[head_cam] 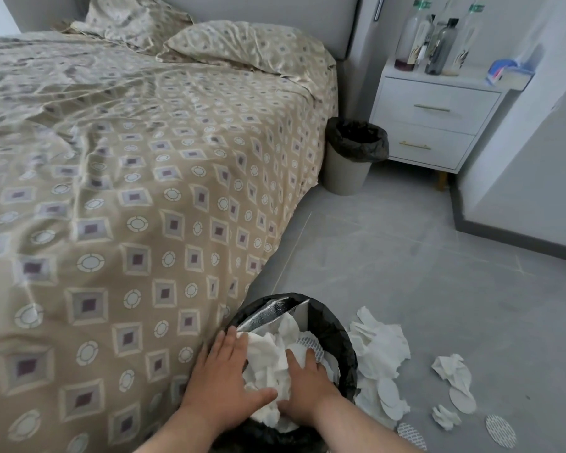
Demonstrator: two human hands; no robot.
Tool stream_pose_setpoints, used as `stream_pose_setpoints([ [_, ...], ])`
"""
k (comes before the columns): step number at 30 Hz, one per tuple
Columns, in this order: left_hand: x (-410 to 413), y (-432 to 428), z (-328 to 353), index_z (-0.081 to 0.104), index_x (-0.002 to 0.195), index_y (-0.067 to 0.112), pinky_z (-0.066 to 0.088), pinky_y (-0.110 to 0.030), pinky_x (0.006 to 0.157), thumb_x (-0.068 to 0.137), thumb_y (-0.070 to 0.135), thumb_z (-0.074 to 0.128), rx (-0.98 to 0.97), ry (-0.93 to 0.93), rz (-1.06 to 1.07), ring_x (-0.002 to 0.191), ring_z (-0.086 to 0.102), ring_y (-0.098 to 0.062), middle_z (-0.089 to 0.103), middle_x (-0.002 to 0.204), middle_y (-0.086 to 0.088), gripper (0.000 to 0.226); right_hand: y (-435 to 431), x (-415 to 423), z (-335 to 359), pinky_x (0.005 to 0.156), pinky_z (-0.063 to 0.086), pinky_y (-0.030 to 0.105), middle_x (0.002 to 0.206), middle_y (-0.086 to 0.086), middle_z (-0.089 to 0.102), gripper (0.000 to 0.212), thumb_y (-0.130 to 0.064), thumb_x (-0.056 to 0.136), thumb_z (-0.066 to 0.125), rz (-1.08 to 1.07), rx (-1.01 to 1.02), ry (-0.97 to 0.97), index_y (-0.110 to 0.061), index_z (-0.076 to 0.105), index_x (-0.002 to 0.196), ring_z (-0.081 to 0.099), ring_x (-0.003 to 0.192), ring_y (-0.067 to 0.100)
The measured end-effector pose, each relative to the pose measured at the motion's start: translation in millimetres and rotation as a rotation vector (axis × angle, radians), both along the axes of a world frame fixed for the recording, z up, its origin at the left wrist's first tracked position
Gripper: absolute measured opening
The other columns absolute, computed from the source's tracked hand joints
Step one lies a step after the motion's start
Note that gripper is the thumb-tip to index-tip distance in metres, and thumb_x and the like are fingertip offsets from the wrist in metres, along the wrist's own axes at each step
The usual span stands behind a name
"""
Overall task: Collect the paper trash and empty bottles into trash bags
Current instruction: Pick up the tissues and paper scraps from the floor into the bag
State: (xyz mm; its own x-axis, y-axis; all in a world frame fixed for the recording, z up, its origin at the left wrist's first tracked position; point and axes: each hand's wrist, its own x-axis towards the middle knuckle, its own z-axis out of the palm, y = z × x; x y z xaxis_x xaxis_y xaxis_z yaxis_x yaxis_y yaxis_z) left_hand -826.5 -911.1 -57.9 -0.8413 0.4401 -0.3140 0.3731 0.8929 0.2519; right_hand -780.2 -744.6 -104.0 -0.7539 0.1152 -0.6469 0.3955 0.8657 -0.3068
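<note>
Just one head cam, looking forward and down: bin (340,335) close up near, nightstand (438,119) far right.

Patterned bed (128,191), 2 pillows (242,44), white 2-drawer nightstand (438,106), grey tiled floor (406,256)

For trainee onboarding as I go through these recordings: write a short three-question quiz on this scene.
1. True or false: the left hand and right hand both touch paper in the near bin.
2. The bottles stand on: A bed, B nightstand, C floor.
3. How many bins are in view?
Key: 1 true; 2 B; 3 two, counting the far bin.
</note>
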Motion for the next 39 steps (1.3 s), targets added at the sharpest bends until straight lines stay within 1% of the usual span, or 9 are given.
stream_pose_setpoints([
  [4,8.5,1.9,-11.3,0.016,0.151,0.026,-0.002,-0.040,0.112,0.051,0.100,0.008,-0.028,0.155,-0.139,0.147,0.008,-0.030,-0.015,0.151,0.000,0.124,5.6,-0.8,6.5,0.118,0.021,0.046,0.160,0.010,-0.021,0.107,-0.057,0.078,0.063,0.005,-0.011,-0.011,-0.034,-0.011,0.151,-0.005,0.148,0.034],
  [7,14.4,8.6,-3.5,-0.010,0.150,0.031,-0.020,-0.043,0.106,0.036,0.095,0.003,-0.066,0.005,-0.123,0.144,-0.021,-0.025,-0.037,0.141,0.005,0.131,13.3,1.8,24.3,0.119,0.016,0.045,0.160,0.009,-0.019,0.113,-0.057,0.075,0.068,0.030,0.030,-0.003,-0.033,-0.012,0.151,-0.005,0.148,0.034],
  [10,15.0,21.7,19.4,-0.010,0.149,0.036,-0.012,-0.048,0.113,0.047,0.094,0.008,-0.054,0.073,-0.119,0.144,-0.021,-0.027,-0.033,0.148,0.003,0.119,28.3,8.1,60.7,0.118,0.021,0.042,0.162,0.008,-0.011,0.113,-0.062,0.072,0.068,0.086,0.063,0.085,-0.034,-0.006,0.151,0.006,0.148,0.032],
  [16,32.7,41.5,91.4,0.002,0.151,0.032,-0.005,-0.036,0.116,0.073,0.079,0.021,0.151,0.169,-0.176,0.140,-0.022,-0.009,-0.015,0.158,0.005,0.093,91.3,61.0,157.4,0.102,0.043,0.042,0.141,0.007,0.046,0.059,-0.044,0.087,0.056,0.187,0.096,0.227,-0.024,0.038,0.140,0.046,0.129,0.031],
  [20,81.7,60.5,99.0,0.028,0.147,0.024,0.011,-0.031,0.116,0.070,0.073,0.014,0.256,0.169,-0.252,0.146,0.009,-0.015,0.016,0.158,0.002,0.092,146.2,119.7,163.9,0.104,0.040,0.036,0.147,0.011,0.044,0.059,-0.041,0.092,0.052,0.029,0.192,0.170,-0.017,0.037,0.144,0.044,0.132,0.029],
  [28,158.3,119.7,-4.0,0.057,0.113,0.022,0.041,-0.024,0.088,0.090,0.048,0.040,0.109,-0.105,-0.530,0.106,0.051,-0.013,0.054,0.111,0.006,0.039,202.4,216.2,61.5,0.096,0.042,0.031,0.142,0.010,0.049,0.049,-0.028,0.092,0.049,-0.092,0.172,-0.132,-0.014,0.045,0.138,0.050,0.125,0.029],
  [32,170.0,139.4,-77.3,0.044,0.131,0.020,0.037,-0.035,0.103,0.088,0.046,0.050,-0.102,-0.279,-0.504,0.127,0.039,-0.022,0.042,0.133,-0.002,0.051,204.6,225.1,6.0,0.098,0.044,0.033,0.141,0.012,0.048,0.057,-0.028,0.089,0.054,-0.019,0.163,-0.232,-0.016,0.039,0.142,0.050,0.126,0.030],
  [35,166.3,150.8,-117.2,0.020,0.147,0.020,0.021,-0.041,0.116,0.086,0.046,0.054,-0.200,-0.312,-0.388,0.145,0.010,-0.029,0.009,0.157,-0.007,0.075,200.8,216.8,-28.0,0.096,0.045,0.038,0.136,0.014,0.048,0.056,-0.026,0.088,0.057,0.074,0.157,-0.229,-0.017,0.039,0.140,0.050,0.123,0.032],
  [39,158.4,162.6,-153.0,0.000,0.151,0.026,0.010,-0.047,0.117,0.081,0.048,0.060,-0.287,-0.376,-0.280,0.144,-0.015,-0.033,-0.019,0.157,-0.010,0.095,191.9,194.3,-63.9,0.098,0.043,0.041,0.140,0.010,0.040,0.066,-0.027,0.086,0.060,0.093,0.108,-0.130,-0.022,0.031,0.145,0.042,0.128,0.032],
])
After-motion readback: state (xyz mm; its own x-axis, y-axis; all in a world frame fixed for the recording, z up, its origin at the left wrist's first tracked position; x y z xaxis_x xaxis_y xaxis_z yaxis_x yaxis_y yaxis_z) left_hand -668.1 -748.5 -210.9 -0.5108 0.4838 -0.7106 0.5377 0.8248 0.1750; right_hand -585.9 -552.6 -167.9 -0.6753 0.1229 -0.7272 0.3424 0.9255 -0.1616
